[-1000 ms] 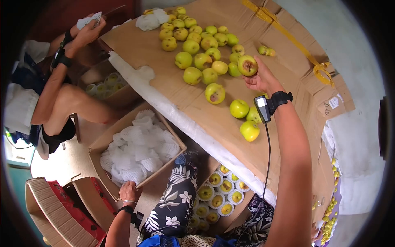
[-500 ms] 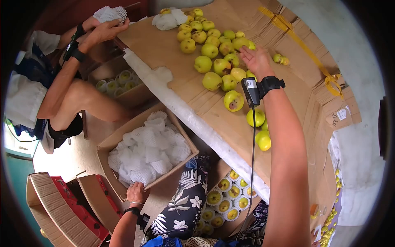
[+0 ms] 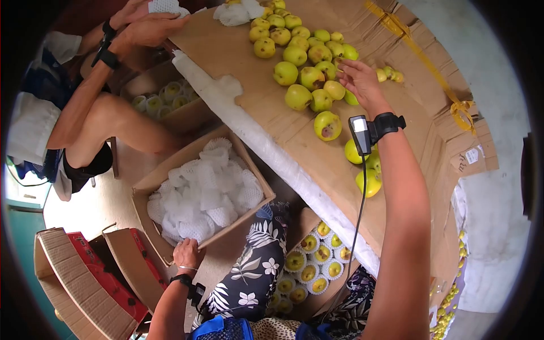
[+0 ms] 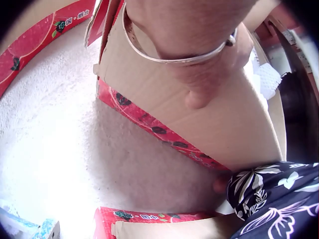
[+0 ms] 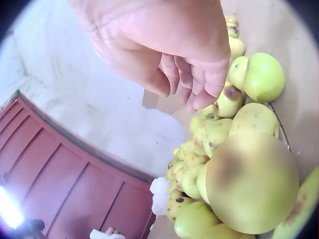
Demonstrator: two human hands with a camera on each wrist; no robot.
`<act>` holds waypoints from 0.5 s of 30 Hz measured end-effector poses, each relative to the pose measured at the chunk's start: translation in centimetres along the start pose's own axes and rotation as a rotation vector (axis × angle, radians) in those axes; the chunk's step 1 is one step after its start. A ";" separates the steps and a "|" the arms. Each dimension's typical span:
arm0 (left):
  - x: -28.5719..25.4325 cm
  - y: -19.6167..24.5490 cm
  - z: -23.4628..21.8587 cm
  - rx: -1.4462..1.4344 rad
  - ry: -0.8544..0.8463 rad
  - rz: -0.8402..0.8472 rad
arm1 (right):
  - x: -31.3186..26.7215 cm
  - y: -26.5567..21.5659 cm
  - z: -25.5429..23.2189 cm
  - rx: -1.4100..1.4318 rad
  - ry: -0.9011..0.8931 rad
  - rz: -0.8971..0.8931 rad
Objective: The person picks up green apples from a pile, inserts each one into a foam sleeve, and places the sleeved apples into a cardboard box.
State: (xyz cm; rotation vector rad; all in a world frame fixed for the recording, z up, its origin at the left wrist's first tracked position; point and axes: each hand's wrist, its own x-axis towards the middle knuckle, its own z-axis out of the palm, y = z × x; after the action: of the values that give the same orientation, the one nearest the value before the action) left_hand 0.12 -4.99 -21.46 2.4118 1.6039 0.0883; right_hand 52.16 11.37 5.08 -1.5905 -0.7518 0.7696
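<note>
Right hand [image 3: 359, 81] over the apple pile [image 3: 309, 62] on cardboard worktop [image 3: 238, 62], grip empty, fingers relaxed. Left hand [image 3: 186, 253] gripping carton rim [image 3: 170, 258], steadying net-sleeve box.

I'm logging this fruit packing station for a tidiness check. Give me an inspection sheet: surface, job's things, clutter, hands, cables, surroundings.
Surface: flattened cardboard sheet used as the tabletop, with a white foam strip along its near edge.
Job's things: pile of yellow-green apples, several with brown spots; one bruised apple lies apart.
Clutter: loose foam nets at the far end; yellow strap across the cardboard.
Hands: right hand reaches into the pile, fingers loosely bent, holding nothing; left hand grips the rim of the box of foam nets.
Cables: black wire hangs from the right wrist camera.
Surroundings: box of netted apples below; second person handling a net; red cartons on the floor.
</note>
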 end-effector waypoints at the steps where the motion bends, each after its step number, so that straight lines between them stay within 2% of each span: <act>1: 0.1 -0.1 0.0 0.001 0.002 0.002 | -0.3 -0.1 0.3 -0.048 -0.033 -0.020; 4: 0.1 -0.1 -0.1 0.011 0.008 -0.006 | -1.2 -0.6 0.6 -0.071 -0.074 -0.060; 7: 0.2 -0.1 0.0 -0.017 0.011 0.019 | -2.4 -1.5 -0.3 -0.218 -0.083 -0.045; 10: 0.2 0.0 0.0 -0.002 0.030 0.009 | -3.1 -1.4 -0.7 -0.290 -0.056 -0.013; 15: 0.4 0.0 -0.2 0.028 0.015 -0.010 | -3.7 -1.0 -1.1 -0.512 -0.120 0.088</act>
State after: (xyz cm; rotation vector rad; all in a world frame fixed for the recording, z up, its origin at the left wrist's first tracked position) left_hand 0.21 -4.62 -21.31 2.4290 1.6344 0.0822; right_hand 50.88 7.89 6.45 -2.0590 -1.0297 0.7798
